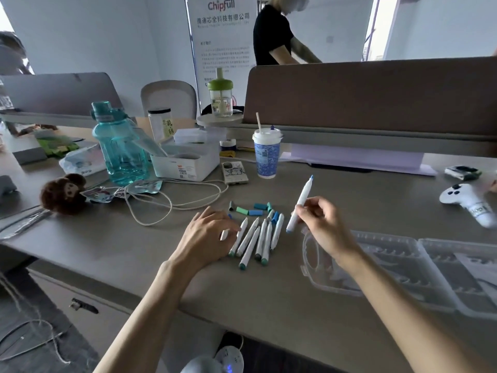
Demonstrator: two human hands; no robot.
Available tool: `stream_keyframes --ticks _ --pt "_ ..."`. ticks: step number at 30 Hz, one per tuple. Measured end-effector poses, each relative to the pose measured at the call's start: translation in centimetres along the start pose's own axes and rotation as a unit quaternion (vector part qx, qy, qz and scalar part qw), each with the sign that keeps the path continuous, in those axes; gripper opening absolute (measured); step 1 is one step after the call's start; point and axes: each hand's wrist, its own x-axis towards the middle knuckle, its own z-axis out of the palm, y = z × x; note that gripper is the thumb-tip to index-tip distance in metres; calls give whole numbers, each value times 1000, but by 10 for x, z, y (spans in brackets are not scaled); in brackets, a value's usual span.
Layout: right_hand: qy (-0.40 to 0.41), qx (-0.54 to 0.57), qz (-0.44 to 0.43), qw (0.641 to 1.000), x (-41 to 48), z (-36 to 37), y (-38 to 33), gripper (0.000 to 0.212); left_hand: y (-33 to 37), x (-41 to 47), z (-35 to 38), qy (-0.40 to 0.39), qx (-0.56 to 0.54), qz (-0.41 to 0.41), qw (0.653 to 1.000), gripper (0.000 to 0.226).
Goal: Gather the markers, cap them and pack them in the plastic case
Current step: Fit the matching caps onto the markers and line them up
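Grey desk [269, 300], capping stage
right hand [325, 227] pinches uncapped blue marker [301, 203]; left hand [207, 238] flat on marker pile [258, 238]; probably needs one of the loose caps [254, 212] next

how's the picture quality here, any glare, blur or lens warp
Head view: wide-angle warp bows the divider and table edge; the window blows out white; the clear case barely stands out; the markers are sharp.

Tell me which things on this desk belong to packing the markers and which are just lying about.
For the job: markers on the table, the marker in the right hand, loose caps, plastic case.
Lying about: water bottle, paper cup, plush monkey, game controller, phone, cable.
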Motion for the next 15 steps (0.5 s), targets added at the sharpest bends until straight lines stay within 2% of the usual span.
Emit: stream_keyframes --ticks 5,8,10,12,15 --pt "22 63 41 997 4 -6 -6 7 15 13 -3 -27 -6 -1 1000 15" --pt "22 75 58 995 4 -9 -9 8 29 34 -3 -31 -14 -25 999 21" --pt "23 87 65 994 4 -12 -11 9 34 50 4 -38 -18 -14 999 21" --pt "26 90 69 993 4 -14 -13 8 34 69 15 -76 -24 28 996 20" --pt "35 94 69 993 5 -17 -16 7 31 95 32 -176 -14 70 982 27"
